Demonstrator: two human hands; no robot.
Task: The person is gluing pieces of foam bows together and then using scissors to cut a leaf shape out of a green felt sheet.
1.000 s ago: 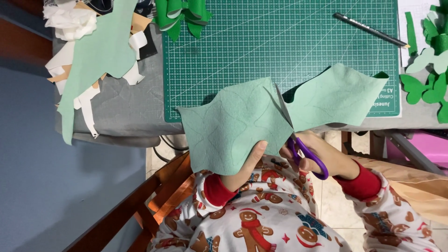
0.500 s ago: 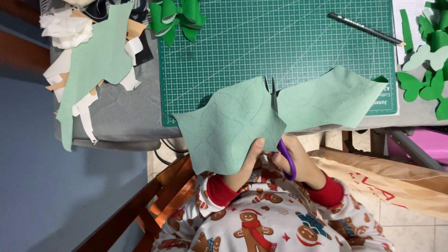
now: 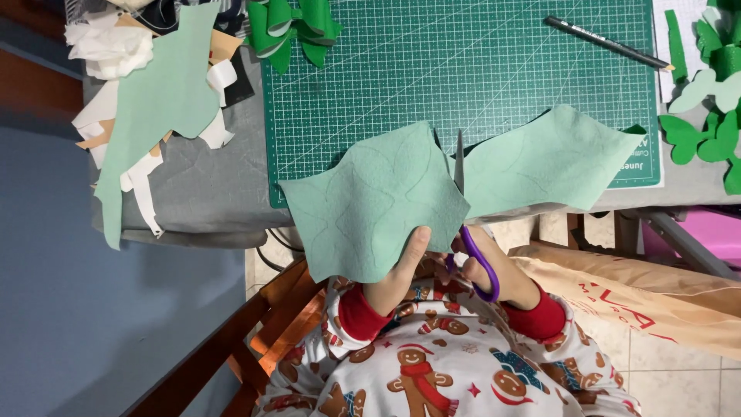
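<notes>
Since the earlier frame, both hands have lifted the pale green felt sheet (image 3: 378, 205) slightly and the scissor blades now show further up through the cut, so the sheet's left and right portions spread wider apart. Left hand (image 3: 405, 266) pinches the lower edge of the left portion, thumb lying flat on the near face, remaining fingers hidden behind the felt; grip looks firm and closed on the sheet. Right hand (image 3: 494, 270) is closed through the purple-handled scissors (image 3: 472, 255), fingers curled in the loops; blades stand almost upright in the slit and appear nearly closed, though the exact gap cannot be told. The felt is held in the air above the near edge of the green cutting mat (image 3: 463, 69), over the person's lap, with faint traced outlines on its left portion. A black pencil (image 3: 606, 42) lies on the mat's far right corner, green bows (image 3: 289, 31) at its far left, a long strip of the same felt (image 3: 154, 116) over scrap paper to the left, and cut green shapes (image 3: 706, 108) at the right. Judgement: a clean cut calls for keeping the felt taut with the left pinch close to the blades, feeding the material into the scissors rather than chasing it, and following the traced line with long strokes.
</notes>
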